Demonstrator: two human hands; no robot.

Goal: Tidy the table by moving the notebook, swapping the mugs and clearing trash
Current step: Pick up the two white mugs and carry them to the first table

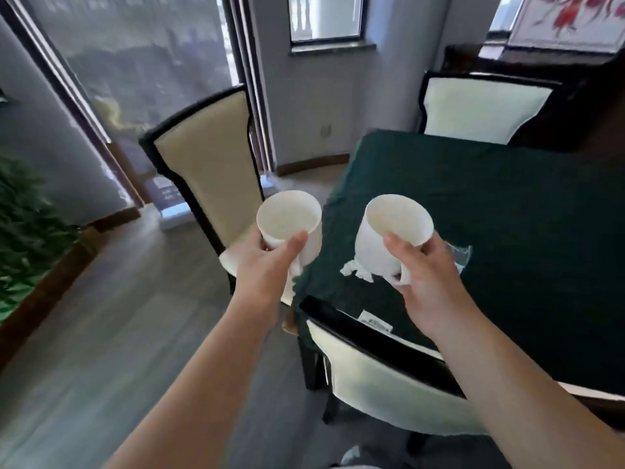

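Note:
Two white mugs are held in the air, both empty inside. My left hand (267, 265) grips the left mug (291, 218) by its handle, off the table's left edge above a chair seat. My right hand (426, 275) grips the right mug (392, 231) by its handle, over the near left part of the table with the dark green cloth (507, 204). Under the right mug lie a crumpled white tissue (355, 270) and a clear plastic wrapper (461, 253) on the cloth. No notebook is in sight.
A cream chair (203, 157) stands at the table's left side, another (473, 110) at the far side, and a third chair's back (378, 374) is right under my arms. A small white label (375, 321) lies on the cloth's near edge. Green plants (23, 225) sit at the left.

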